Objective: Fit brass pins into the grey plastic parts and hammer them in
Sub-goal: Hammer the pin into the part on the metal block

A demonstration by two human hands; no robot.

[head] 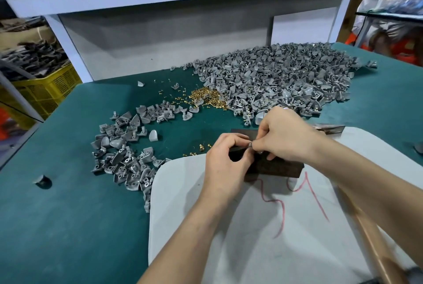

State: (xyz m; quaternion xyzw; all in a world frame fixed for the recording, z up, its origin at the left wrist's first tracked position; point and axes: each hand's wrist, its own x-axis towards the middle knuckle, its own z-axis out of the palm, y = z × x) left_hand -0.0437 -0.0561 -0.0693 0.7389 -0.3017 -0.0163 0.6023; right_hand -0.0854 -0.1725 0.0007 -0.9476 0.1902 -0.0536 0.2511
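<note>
Both hands meet over a dark block lying on a white board. My left hand has its fingers curled around a small grey plastic part, mostly hidden between the fingertips. My right hand pinches at the same spot from the right; what it holds is too small to see. A heap of brass pins lies further back, and a few loose pins sit just left of the block. A large pile of grey parts fills the back right, a smaller pile the left.
A wooden hammer handle runs under my right forearm toward the bottom right, with the hammer head behind my right hand. The green table ends at a white shelf frame. A yellow crate stands left of the table.
</note>
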